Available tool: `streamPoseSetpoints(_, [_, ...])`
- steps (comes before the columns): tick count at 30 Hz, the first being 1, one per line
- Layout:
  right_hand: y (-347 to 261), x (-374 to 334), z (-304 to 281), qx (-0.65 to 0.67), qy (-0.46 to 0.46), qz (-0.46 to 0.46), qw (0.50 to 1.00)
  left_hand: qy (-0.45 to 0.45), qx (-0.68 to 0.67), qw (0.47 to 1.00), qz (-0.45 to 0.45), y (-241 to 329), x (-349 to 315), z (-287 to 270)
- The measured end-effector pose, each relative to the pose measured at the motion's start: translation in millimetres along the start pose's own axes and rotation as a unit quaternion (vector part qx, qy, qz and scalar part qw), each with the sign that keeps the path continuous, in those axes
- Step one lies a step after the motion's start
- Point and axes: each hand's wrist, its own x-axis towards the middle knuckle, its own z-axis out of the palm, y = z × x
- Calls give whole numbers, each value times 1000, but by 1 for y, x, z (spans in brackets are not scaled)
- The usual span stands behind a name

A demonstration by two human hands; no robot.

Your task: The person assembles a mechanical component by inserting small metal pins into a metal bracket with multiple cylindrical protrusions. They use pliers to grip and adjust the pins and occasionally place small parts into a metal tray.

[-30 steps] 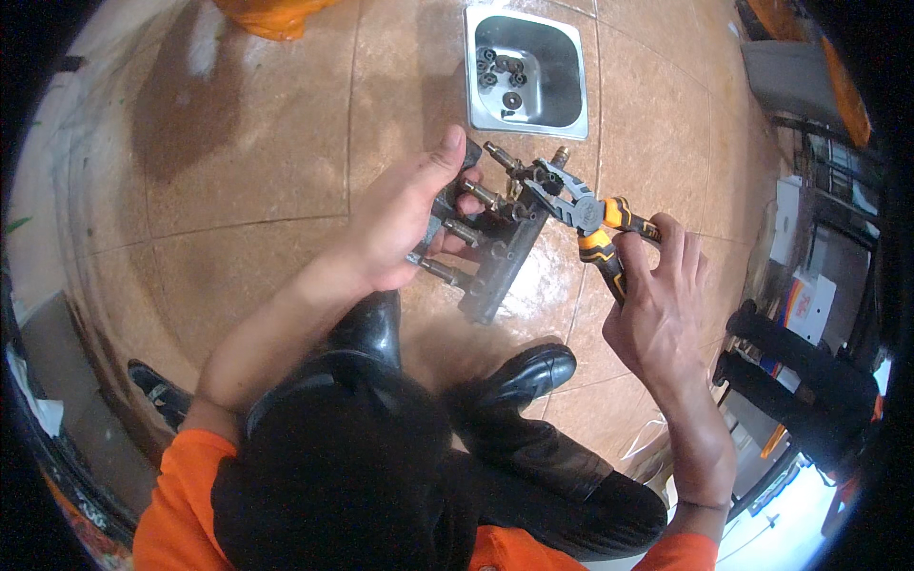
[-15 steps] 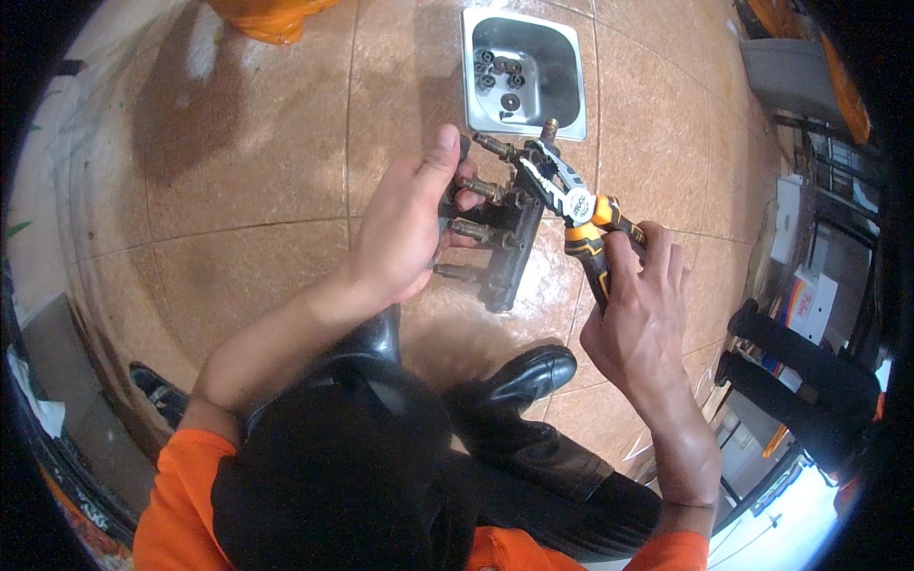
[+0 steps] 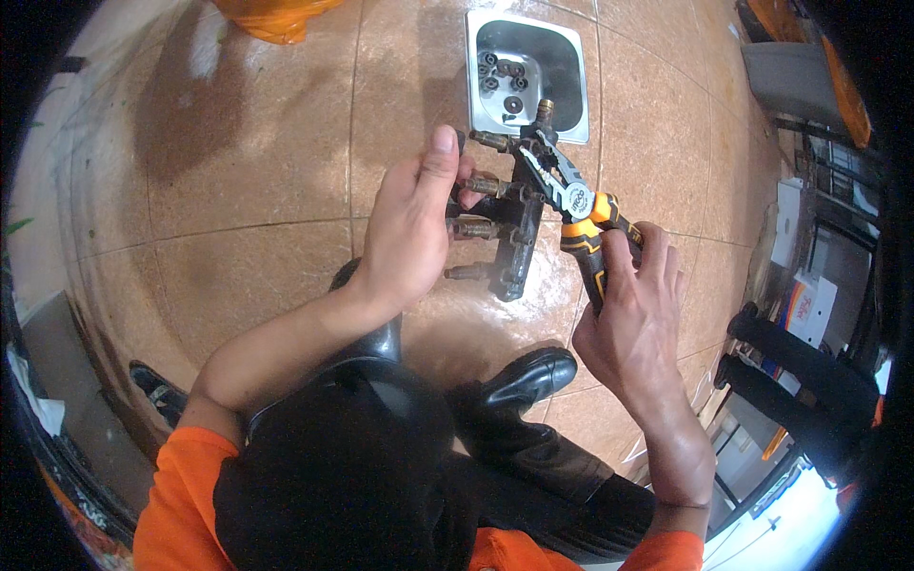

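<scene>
My left hand (image 3: 409, 228) grips a dark metal manifold (image 3: 515, 266), a long pipe with several brass-coloured valve stems along its left side. The thumb points up, and the other fingers curl behind the stems, partly hidden. My right hand (image 3: 630, 309) is closed round the handles of combination pliers (image 3: 576, 201) with black and yellow grips. Their jaws are parted over the far part of the manifold; whether they touch it I cannot tell.
On the brown tiled floor (image 3: 257, 285), just beyond the manifold, stands a rectangular steel pan (image 3: 472, 81) with several small dark round parts (image 3: 491, 83). An orange bag (image 3: 281, 19) lies far left. Boxes (image 3: 809, 305) and another person's dark-clothed legs (image 3: 800, 371) are at the right.
The manifold has tilted more upright, its near end shifting up and right. My left hand has moved slightly right with it. The pliers have edged left, jaws still parted.
</scene>
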Motion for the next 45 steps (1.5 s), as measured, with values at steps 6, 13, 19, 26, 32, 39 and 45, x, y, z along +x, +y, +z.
streamPoseSetpoints(6, [-2, 0, 1, 5, 3, 4, 1000, 24, 9, 999, 31, -2, -2, 3])
streamPoseSetpoints(13, [-5, 2, 2, 11, 7, 12, 1000, 5, -15, 998, 67, -6, -1, 0])
streamPoseSetpoints(19, [-7, 3, 0, 15, 10, 14, 1000, 7, -29, 997, 77, -7, -2, 3])
streamPoseSetpoints(26, [-4, 8, 8, 38, 27, 19, 999, 18, -93, 995, 23, -7, 8, 0])
streamPoseSetpoints(32, [31, 3, 51, 89, -2, 67, 994, -42, -273, 961, -16, 0, 28, -43])
streamPoseSetpoints(39, [8, 2, 161, 188, -140, 162, 959, -136, -369, 914, -99, 22, 26, -55])
streamPoseSetpoints(45, [32, 21, 171, 214, -5, 86, 973, -101, -270, 952, -98, 39, 19, -40])
